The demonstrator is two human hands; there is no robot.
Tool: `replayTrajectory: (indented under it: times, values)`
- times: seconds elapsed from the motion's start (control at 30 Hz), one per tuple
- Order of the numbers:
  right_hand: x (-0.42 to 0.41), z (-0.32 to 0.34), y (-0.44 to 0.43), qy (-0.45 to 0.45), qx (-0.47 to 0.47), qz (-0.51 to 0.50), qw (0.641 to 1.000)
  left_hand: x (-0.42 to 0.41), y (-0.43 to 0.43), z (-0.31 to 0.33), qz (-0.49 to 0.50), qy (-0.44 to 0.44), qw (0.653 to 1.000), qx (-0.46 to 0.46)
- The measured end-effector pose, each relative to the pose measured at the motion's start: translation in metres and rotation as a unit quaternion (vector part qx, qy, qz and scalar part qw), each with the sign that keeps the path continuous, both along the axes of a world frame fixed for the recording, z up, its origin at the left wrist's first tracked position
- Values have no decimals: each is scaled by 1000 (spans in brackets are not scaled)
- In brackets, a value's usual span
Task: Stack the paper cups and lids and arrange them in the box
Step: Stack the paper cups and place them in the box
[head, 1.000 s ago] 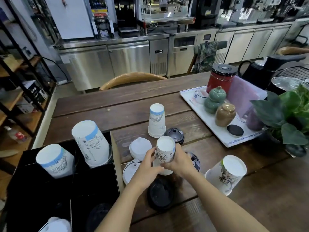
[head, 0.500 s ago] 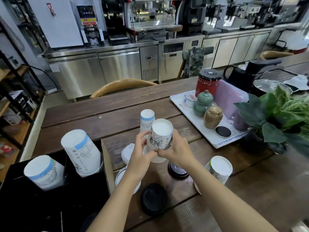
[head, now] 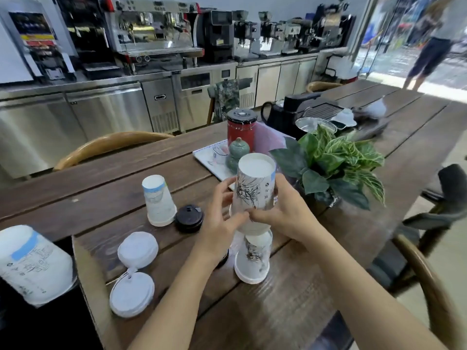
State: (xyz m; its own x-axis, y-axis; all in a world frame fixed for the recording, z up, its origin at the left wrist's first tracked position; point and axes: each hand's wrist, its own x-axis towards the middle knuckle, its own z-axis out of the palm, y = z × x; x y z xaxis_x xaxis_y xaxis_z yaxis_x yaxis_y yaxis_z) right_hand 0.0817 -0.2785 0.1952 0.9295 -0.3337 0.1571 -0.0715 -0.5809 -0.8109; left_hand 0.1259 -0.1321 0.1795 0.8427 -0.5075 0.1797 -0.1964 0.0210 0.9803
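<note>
Steel counter [head: 106,107] with espresso machines [head: 151,29]; wooden table [head: 290,286], chairs; daylight, perhaps glass door, right.

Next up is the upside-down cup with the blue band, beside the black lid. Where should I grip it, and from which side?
Grip the blue-band cup around its narrower upper wall, coming down from above. It stands inverted, closed base up. The black lid crowds its right side, so close the fingers front and back.

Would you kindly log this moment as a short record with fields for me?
held: upside-down cup, gripped by left hand and right hand
below it: second upside-down cup on the table
loose cup: upside-down, blue band
black lid, beside the loose cup
white lids: two
box: at left, holds a cup stack
</note>
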Motion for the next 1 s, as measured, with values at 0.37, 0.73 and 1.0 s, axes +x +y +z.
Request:
replayTrajectory:
  times: [0.37,0.73,1.0]
  values:
    - [-23,-79,-22,97,78,11,992,-22,-17,-65,1,66,991,117]
    - [-14,-147,-46,130,233,-138,954,-9,-22,-101,102,172,944,262]
    - [-14,-173,-19,239,444,-78,860,-20,-36,-122,53,456,879,127]
